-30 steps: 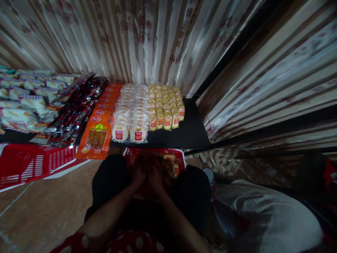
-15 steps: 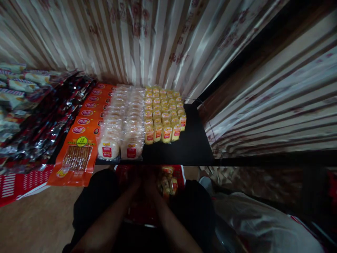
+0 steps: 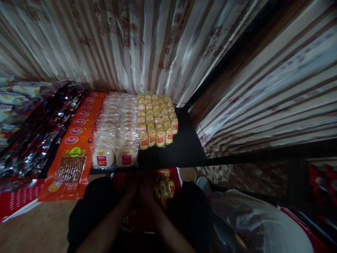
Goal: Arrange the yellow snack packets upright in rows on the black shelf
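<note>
**While both hands sit low in the red basket**

Where the person's knees part, below the front edge of the black tabletop (image 3: pixel 184 149), the left hand (image 3: pixel 131 188) and the right hand (image 3: pixel 147 188) rest close together, almost touching, inside the red basket (image 3: pixel 177 173). It is too dark there to tell whether the fingers are spread or closed on anything. Just to the right of the right hand, in the same basket, lies a loose heap of small yellow packets (image 3: pixel 164 188).

Up on the tabletop the stock stands in rows. Yellow packets of the same sort (image 3: pixel 156 121) are on the right. Beside them are round pale cakes in clear wrap (image 3: pixel 116 135), then orange packets (image 3: pixel 76 156). Dark foil packs (image 3: pixel 39 140) are farthest left. A striped curtain (image 3: pixel 131 45) hangs behind.
</note>
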`<action>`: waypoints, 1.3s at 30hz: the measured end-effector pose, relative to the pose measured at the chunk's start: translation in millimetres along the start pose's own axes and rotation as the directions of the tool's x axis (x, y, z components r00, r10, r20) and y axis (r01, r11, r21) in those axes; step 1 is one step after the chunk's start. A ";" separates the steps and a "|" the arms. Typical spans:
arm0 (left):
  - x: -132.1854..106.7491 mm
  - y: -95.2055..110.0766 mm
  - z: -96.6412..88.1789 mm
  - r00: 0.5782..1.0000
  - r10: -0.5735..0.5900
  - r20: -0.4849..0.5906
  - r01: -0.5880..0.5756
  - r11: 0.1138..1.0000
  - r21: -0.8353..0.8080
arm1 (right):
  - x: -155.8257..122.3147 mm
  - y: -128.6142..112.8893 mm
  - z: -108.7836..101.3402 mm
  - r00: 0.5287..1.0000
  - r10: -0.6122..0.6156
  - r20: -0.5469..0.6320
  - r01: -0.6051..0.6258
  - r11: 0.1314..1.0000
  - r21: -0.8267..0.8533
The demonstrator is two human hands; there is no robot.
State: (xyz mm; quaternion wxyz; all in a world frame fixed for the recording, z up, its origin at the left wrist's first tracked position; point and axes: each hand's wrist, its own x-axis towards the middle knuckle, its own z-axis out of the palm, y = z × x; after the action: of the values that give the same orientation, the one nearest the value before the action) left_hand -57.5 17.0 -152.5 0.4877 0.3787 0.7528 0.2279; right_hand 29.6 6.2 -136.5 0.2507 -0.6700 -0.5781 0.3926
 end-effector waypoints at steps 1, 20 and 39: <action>-2.8 2.0 -2.2 1.000 0.016 -0.005 -0.016 1.000 -0.011 | -2.1 -5.8 -0.8 1.000 0.030 0.011 -0.030 0.999 0.012; -77.7 50.0 -60.2 0.969 0.183 0.167 -0.119 0.935 -0.335 | -66.9 -37.6 -93.0 0.941 -0.328 0.083 0.338 0.900 -0.274; -145.4 106.2 -92.7 0.850 0.338 0.403 0.040 0.722 -0.691 | -89.1 -79.0 -149.8 0.918 -0.381 -0.112 0.390 0.918 0.077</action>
State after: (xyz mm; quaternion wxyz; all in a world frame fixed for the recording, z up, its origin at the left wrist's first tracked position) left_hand -70.1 -31.1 43.8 0.7491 0.2824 0.4288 0.4186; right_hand 104.1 -46.4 31.7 0.3826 -0.5477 -0.6662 0.3313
